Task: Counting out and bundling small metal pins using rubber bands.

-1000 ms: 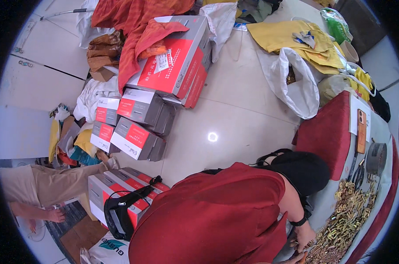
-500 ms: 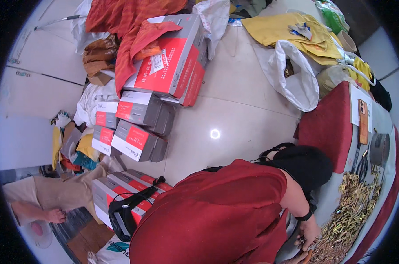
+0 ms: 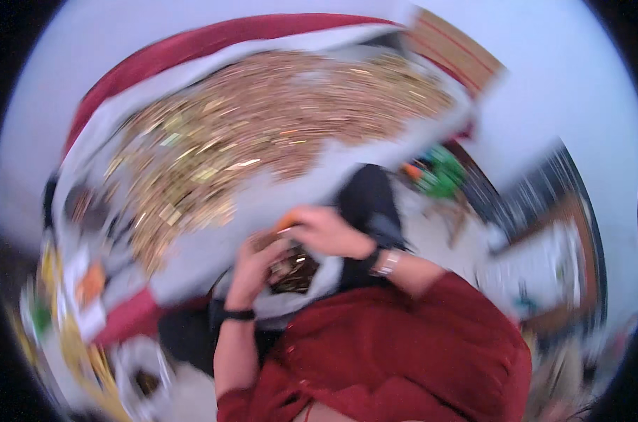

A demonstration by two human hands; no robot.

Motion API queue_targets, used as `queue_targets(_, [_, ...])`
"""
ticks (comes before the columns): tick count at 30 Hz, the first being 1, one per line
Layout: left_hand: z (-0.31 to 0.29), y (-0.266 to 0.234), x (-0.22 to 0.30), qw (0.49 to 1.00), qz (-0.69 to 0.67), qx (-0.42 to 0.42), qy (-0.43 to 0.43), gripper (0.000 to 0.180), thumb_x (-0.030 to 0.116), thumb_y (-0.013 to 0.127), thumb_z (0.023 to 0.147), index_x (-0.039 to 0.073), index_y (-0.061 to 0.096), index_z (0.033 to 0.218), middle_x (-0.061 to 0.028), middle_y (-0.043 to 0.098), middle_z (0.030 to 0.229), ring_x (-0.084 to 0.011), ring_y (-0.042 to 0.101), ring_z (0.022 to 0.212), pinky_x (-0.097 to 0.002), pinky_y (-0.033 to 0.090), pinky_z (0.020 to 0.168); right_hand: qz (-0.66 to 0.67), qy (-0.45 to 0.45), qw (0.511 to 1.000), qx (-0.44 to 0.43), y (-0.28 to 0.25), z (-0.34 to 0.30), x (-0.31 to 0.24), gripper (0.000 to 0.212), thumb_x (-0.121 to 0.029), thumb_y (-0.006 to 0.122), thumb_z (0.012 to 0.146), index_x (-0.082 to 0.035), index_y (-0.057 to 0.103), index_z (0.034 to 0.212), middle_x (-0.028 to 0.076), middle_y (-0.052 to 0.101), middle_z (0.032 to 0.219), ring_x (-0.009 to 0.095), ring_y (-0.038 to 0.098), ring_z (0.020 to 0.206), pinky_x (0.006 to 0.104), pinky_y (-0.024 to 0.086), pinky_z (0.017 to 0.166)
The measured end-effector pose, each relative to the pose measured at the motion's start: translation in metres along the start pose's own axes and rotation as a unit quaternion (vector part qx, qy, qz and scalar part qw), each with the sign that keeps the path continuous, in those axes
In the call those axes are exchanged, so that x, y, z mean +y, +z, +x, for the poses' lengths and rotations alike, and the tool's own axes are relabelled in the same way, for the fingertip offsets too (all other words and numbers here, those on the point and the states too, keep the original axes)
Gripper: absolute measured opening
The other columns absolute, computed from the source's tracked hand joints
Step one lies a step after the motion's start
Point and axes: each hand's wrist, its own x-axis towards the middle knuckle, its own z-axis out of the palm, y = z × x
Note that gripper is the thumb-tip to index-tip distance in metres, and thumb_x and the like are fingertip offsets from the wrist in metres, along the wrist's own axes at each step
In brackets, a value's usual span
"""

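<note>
Motion smears the picture. Above a pale, open container (image 3: 324, 283) in my lap, my two hands come together, the left palm at its far rim. My right hand (image 3: 329, 233) is closed on an orange thing (image 3: 288, 222), whose kind the blur hides. The bent fingers of my left hand (image 3: 254, 261) meet it from the other side; what they pinch cannot be made out. Dark and brassy small metal pieces (image 3: 295, 273) lie inside the container. Beyond my hands, a wide heap of small brass-coloured parts (image 3: 262, 105) covers much of the table (image 3: 217, 246).
A dark round tin (image 3: 87, 204) and an orange phone (image 3: 90, 285) lie at the table's left end. A white sack (image 3: 139, 373) stands on the floor lower left. To the right are a green bag (image 3: 438, 172), a cardboard piece (image 3: 456, 49) and a brown-framed board (image 3: 579, 260).
The view has swung from the floor and the stacked red and grey boxes to the table. Both hands, earlier at the lower right edge, now show near the middle.
</note>
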Motion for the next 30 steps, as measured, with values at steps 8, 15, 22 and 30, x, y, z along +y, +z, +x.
queue_targets(8, [0.014, 0.011, -0.023, 0.999, 0.009, -0.034, -0.002, 0.015, 0.014, 0.059, 0.087, 0.004, 0.049, 0.092, -0.0058, 0.057, 0.070, -0.0112, 0.053, 0.043, -0.0199, 0.035, 0.030, 0.038, -0.099, 0.985, 0.139, -0.007, -0.032, 0.018, 0.020, -0.019, 0.061, 0.081, 0.000, 0.062, 0.088, 0.017, 0.061, 0.085, 0.032, 0.060, 0.080, 0.0375, 0.047, 0.072])
queue_targets(15, [0.010, 0.021, -0.019, 0.989, 0.143, 0.012, 0.019, 0.020, 0.015, 0.061, 0.087, 0.003, 0.048, 0.096, -0.0060, 0.057, 0.071, -0.0112, 0.052, 0.044, -0.0201, 0.035, 0.033, 0.021, 0.005, 0.989, 0.150, 0.011, -0.036, 0.025, 0.028, -0.024, 0.062, 0.078, 0.003, 0.054, 0.079, 0.019, 0.055, 0.081, 0.037, 0.055, 0.078, 0.0427, 0.044, 0.070])
queue_targets(22, [0.009, 0.022, -0.023, 0.974, 0.207, 0.070, 0.065, 0.018, 0.012, 0.062, 0.087, 0.003, 0.050, 0.095, -0.0043, 0.055, 0.073, -0.0085, 0.048, 0.046, -0.0203, 0.033, 0.035, -0.001, 0.042, 0.985, 0.170, 0.026, -0.028, 0.033, 0.026, -0.024, 0.060, 0.079, 0.002, 0.054, 0.078, 0.020, 0.055, 0.083, 0.038, 0.055, 0.080, 0.0448, 0.044, 0.070])
queue_targets(30, [0.016, 0.009, -0.040, 0.926, 0.326, 0.092, 0.166, 0.020, 0.012, 0.064, 0.086, 0.000, 0.050, 0.096, -0.0040, 0.055, 0.080, -0.0083, 0.048, 0.061, -0.0230, 0.039, 0.050, -0.085, 0.068, 0.975, 0.193, 0.030, -0.028, 0.031, 0.033, -0.031, 0.062, 0.077, 0.002, 0.058, 0.076, 0.021, 0.060, 0.076, 0.040, 0.060, 0.074, 0.0483, 0.047, 0.063])
